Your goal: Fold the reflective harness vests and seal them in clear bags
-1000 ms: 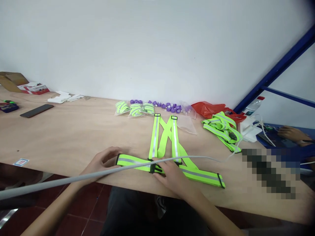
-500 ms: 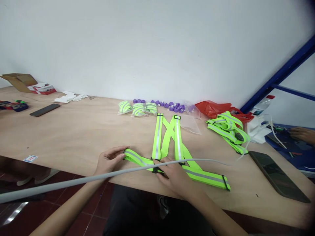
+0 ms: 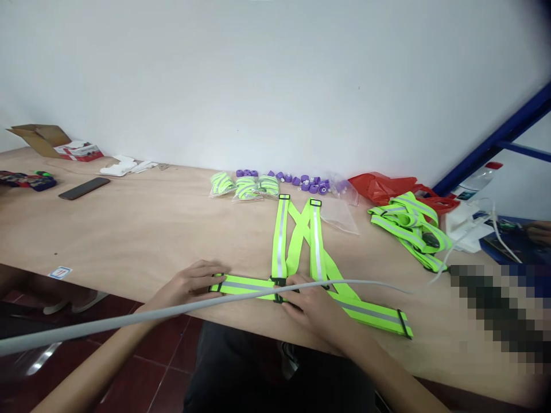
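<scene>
A neon-yellow reflective vest made of elastic straps with silver stripes lies spread on the table in front of me. Its two shoulder straps cross at the back, and black buckles sit along them. My left hand grips the left end of the waist strap by its black slider, fingers closed on it. At the left front buckle, my right hand is closed on the strap, thumb near the table edge. A grey cable crosses in front of both hands and hides part of them.
Bagged reflective straps and purple caps line the wall. Right of the vest are a clear bag, a second bundled vest, a red bag and a bottle. A dark phone-like slab lies left.
My left hand has brought the waist strap's end down and left, so the strap now lies straighter and flatter. My right hand stays at the buckle. The view has shifted slightly.
</scene>
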### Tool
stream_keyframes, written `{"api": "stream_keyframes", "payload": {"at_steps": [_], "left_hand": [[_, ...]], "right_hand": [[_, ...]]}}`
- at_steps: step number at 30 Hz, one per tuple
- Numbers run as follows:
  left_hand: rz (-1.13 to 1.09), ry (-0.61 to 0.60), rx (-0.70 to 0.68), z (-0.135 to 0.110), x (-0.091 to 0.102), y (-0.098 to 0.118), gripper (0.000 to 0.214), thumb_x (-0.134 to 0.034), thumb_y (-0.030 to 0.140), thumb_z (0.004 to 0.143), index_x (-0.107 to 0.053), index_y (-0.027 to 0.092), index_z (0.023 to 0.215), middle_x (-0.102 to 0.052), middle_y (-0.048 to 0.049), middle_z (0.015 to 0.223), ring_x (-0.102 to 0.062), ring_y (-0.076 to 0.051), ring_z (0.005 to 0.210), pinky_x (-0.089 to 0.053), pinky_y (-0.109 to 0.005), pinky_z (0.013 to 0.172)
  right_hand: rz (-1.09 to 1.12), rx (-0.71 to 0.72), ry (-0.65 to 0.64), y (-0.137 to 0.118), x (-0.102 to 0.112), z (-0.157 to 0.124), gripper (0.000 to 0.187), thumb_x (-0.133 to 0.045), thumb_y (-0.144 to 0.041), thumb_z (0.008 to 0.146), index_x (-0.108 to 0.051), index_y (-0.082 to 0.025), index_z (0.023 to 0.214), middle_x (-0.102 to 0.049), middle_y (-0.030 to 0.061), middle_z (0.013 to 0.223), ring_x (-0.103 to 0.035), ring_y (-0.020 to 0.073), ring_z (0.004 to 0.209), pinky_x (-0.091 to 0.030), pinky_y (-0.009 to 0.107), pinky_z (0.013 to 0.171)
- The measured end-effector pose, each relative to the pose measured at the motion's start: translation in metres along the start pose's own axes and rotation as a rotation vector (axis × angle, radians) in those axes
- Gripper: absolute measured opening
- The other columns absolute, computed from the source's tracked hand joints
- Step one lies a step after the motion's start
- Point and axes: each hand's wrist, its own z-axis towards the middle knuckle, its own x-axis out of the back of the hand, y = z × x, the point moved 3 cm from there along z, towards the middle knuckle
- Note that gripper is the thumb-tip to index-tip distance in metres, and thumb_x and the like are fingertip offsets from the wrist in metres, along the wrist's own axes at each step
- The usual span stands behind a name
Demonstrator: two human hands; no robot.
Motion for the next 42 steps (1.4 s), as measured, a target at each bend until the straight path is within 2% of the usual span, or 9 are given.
{"api": "stream_keyframes", "payload": {"at_steps": [4, 10, 15, 22, 25, 30, 33, 37, 42], "left_hand": [[0.091, -0.089, -0.005, -0.003, -0.003, -0.006, 0.030, -0.061, 0.029, 0.102, -0.070, 0.026, 0.130, -0.070, -0.0087, 0.133, -0.062, -0.026, 0.126, -0.056, -0.043, 0.103], [0.319, -0.156, -0.041, -0.006, -0.007, -0.015, 0.029, -0.059, 0.026, 0.101, -0.071, 0.025, 0.128, -0.067, -0.0085, 0.137, -0.062, -0.028, 0.126, -0.053, -0.043, 0.104], [0.469, -0.128, -0.045, 0.007, -0.008, 0.009, 0.031, -0.060, 0.031, 0.100, -0.069, 0.026, 0.129, -0.057, -0.0077, 0.149, -0.058, -0.031, 0.130, -0.052, -0.043, 0.102], [0.355, -0.211, -0.105, 0.029, -0.077, 0.073, 0.064, -0.056, 0.029, 0.101, -0.031, 0.027, 0.161, -0.044, -0.0068, 0.160, -0.043, -0.028, 0.146, -0.039, -0.047, 0.119], [0.347, -0.221, -0.041, 0.032, -0.101, 0.078, 0.073, -0.057, 0.031, 0.101, -0.020, 0.027, 0.164, -0.033, -0.0072, 0.166, -0.034, -0.035, 0.150, -0.036, -0.055, 0.119], [0.381, -0.260, 0.022, 0.030, -0.114, 0.076, 0.073, -0.053, 0.037, 0.103, -0.015, 0.029, 0.164, -0.029, -0.0053, 0.168, -0.028, -0.039, 0.152, -0.032, -0.062, 0.119], [0.405, -0.289, 0.054, 0.030, -0.119, 0.076, 0.076, -0.055, 0.046, 0.101, -0.015, 0.031, 0.164, -0.026, -0.0054, 0.169, -0.027, -0.040, 0.151, -0.026, -0.065, 0.119], [0.428, -0.320, 0.106, 0.032, -0.124, 0.078, 0.081, -0.054, 0.054, 0.100, -0.013, 0.029, 0.165, -0.029, -0.0090, 0.167, -0.037, -0.042, 0.146, -0.024, -0.069, 0.117], [0.460, -0.324, 0.115, 0.032, -0.128, 0.078, 0.080, -0.053, 0.056, 0.099, -0.020, 0.025, 0.164, -0.033, -0.0115, 0.165, -0.038, -0.044, 0.145, -0.026, -0.067, 0.117]], "right_hand": [[-0.056, 0.050, 0.011, 0.005, -0.006, -0.003, 0.035, -0.062, -0.015, 0.095, -0.069, -0.023, 0.128, -0.068, 0.0120, 0.115, -0.063, 0.0277, 0.108, -0.054, 0.046, 0.094], [-0.129, 0.025, 0.121, 0.003, -0.006, -0.006, 0.033, -0.065, -0.014, 0.092, -0.070, -0.023, 0.124, -0.070, 0.0113, 0.114, -0.065, 0.0284, 0.107, -0.057, 0.045, 0.090], [-0.159, 0.024, 0.213, 0.005, -0.012, -0.007, 0.027, -0.069, -0.016, 0.090, -0.073, -0.024, 0.116, -0.073, 0.0097, 0.107, -0.067, 0.0277, 0.102, -0.058, 0.043, 0.086], [-0.133, 0.027, 0.273, 0.007, -0.018, -0.010, 0.032, -0.067, -0.018, 0.091, -0.071, -0.025, 0.122, -0.074, 0.0088, 0.110, -0.067, 0.0251, 0.103, -0.057, 0.040, 0.089], [-0.072, 0.019, 0.257, 0.005, -0.014, -0.012, 0.034, -0.065, -0.013, 0.090, -0.070, -0.022, 0.122, -0.075, 0.0081, 0.111, -0.067, 0.0239, 0.104, -0.056, 0.039, 0.092], [0.034, 0.047, 0.198, 0.007, 0.016, -0.010, 0.025, -0.058, -0.014, 0.093, -0.073, -0.023, 0.111, -0.076, 0.0051, 0.107, -0.068, 0.0214, 0.101, -0.053, 0.038, 0.094], [-0.001, 0.022, 0.261, 0.022, 0.040, 0.000, 0.023, -0.052, -0.016, 0.097, -0.073, -0.022, 0.106, -0.076, 0.0064, 0.105, -0.067, 0.0218, 0.103, -0.052, 0.038, 0.095], [-0.214, -0.170, 0.112, 0.060, 0.052, 0.031, 0.029, -0.050, -0.019, 0.099, -0.068, -0.019, 0.121, -0.072, 0.0090, 0.125, -0.063, 0.0230, 0.120, -0.048, 0.039, 0.104], [-0.293, -0.333, 0.057, 0.112, 0.057, 0.080, 0.041, -0.045, -0.025, 0.103, -0.055, -0.014, 0.141, -0.058, 0.0162, 0.146, -0.054, 0.0278, 0.135, -0.041, 0.041, 0.112]]}}
